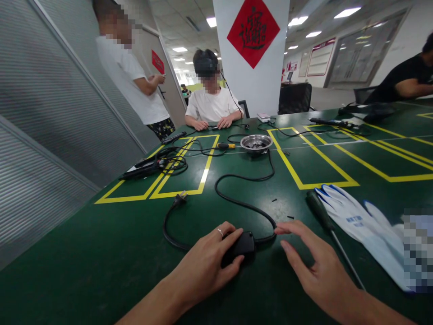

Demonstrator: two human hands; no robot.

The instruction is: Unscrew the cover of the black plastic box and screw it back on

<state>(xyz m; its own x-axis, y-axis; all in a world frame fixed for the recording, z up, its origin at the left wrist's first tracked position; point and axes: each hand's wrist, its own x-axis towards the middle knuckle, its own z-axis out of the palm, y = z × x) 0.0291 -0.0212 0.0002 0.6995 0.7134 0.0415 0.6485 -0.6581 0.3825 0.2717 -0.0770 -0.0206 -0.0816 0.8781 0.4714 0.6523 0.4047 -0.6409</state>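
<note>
A: What are the hands doing, nearest to the camera?

B: The left hand (206,262) is lying over a small black box (244,245) on the green table (101,253). Its fingers are curling over the top and the thumb is pressing the near side, so it is gripping the box. The right hand (318,266) is holding nothing. Its fingers are stretching out, close together, and the index fingertip is touching the black cable (237,201) just beside the box.

A: Is the box looking opened?

B: No, it is looking whole, though the hand is covering most of it. The screwdriver (324,220) is lying untouched near the right hand, beside the white gloves (358,225). A few small dark bits (290,217) are lying near; I cannot tell if they are screws. So I am judging the work to be at an early point.

A: And farther away?

B: The cable is looping toward a metal bowl (256,143), and its plug (181,197) is lying free. Beyond, a seated person (211,106) is resting both hands on the table.
</note>
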